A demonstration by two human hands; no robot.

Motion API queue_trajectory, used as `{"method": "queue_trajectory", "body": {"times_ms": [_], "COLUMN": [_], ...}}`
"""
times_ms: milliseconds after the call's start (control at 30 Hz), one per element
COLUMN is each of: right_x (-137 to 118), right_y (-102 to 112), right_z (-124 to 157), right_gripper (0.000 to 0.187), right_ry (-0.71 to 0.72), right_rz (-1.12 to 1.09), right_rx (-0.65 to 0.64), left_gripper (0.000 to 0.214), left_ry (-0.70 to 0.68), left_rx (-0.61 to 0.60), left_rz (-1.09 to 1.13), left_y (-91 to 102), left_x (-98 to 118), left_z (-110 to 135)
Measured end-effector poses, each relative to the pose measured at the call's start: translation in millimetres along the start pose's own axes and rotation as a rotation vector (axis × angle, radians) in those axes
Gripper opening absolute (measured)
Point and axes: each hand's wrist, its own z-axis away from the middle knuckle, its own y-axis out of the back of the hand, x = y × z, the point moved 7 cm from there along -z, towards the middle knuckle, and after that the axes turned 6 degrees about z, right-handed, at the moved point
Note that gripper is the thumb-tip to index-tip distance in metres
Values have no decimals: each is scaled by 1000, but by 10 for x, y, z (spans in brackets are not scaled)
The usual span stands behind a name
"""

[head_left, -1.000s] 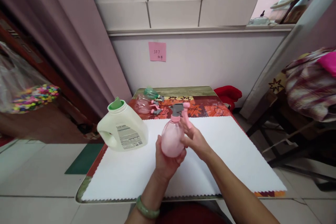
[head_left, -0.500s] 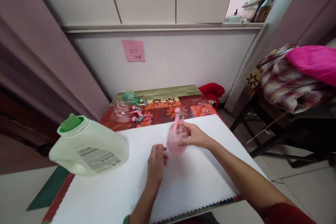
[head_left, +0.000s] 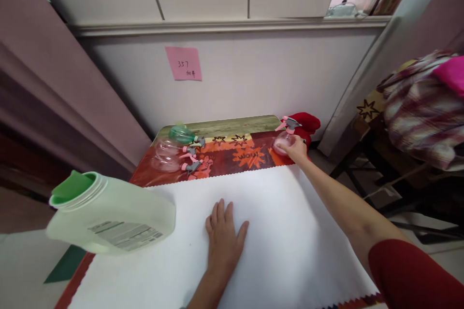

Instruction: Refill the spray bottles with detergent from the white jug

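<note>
At the table's back right corner, my right hand is closed round a clear pink spray bottle with a pink and grey trigger head. The bottle stands upright and holds some pale liquid. My left hand lies flat on the white sheet, fingers spread and holding nothing. To its left stands a large pale green jug, its mouth uncapped with a green spout inside.
Several spray bottles lie on their sides at the back left, one a green bottle, others clear pink bottles. A pink note is on the wall. Plaid cloth is piled at the right; a red cloth lies behind the corner.
My right hand has carried the pink spray bottle from the white sheet to the back right corner. My left hand has turned palm down, fingers now spread on the sheet.
</note>
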Motion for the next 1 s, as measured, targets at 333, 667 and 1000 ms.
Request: {"method": "queue_trajectory", "body": {"times_ms": [333, 667, 1000], "right_x": [-122, -1951, -2873], "right_y": [271, -961, -2335], "right_z": [526, 1759, 2131], "right_gripper": [65, 22, 39], "right_ry": [113, 776, 746], "right_rz": [-279, -68, 124], "right_rx": [371, -384, -446], "left_gripper": [62, 69, 78], "left_ry": [115, 196, 179], "left_rx": [-124, -172, -173], "left_rz": [25, 136, 234], "left_y": [40, 86, 19], "left_x": [70, 70, 40], "left_z": [72, 119, 134]}}
